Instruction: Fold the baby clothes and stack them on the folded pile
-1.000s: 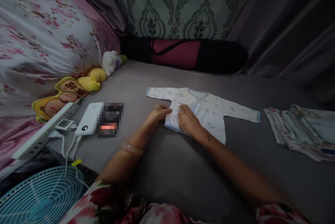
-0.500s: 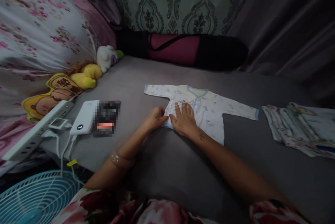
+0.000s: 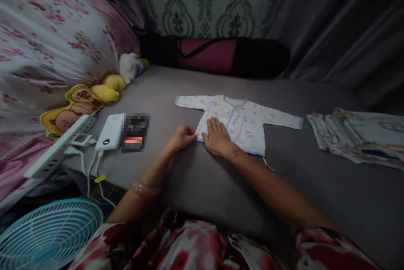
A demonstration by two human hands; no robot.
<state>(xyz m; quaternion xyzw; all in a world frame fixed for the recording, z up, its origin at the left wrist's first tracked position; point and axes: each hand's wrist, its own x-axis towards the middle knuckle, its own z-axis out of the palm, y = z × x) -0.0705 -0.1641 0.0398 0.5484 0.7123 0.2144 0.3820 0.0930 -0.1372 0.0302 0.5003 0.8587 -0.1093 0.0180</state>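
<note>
A small white baby shirt [image 3: 248, 124] with blue trim and a faint print lies spread on the grey bed sheet, both sleeves stretched out sideways. My right hand [image 3: 217, 136] rests flat on the lower left part of its front, fingers extended. At the shirt's bottom left corner, my left hand [image 3: 182, 138] pinches the hem between thumb and curled fingers. A thin white tie sticks out below the hem on the right, near my right forearm.
Folded baby clothes [image 3: 356, 137] are stacked at the right. On the left lie a white power bank [image 3: 110, 132], a pixelated dark object [image 3: 135, 132], a power strip [image 3: 61, 145] and plush toys [image 3: 109, 89]. A blue fan [image 3: 47, 236] stands lower left; a long black-and-maroon bag [image 3: 214, 55] lies at the back.
My right hand has smoothed the shirt front, and the white tie that lay across it by my fingers no longer shows there. My left hand stays at the corner. The view has shifted slightly.
</note>
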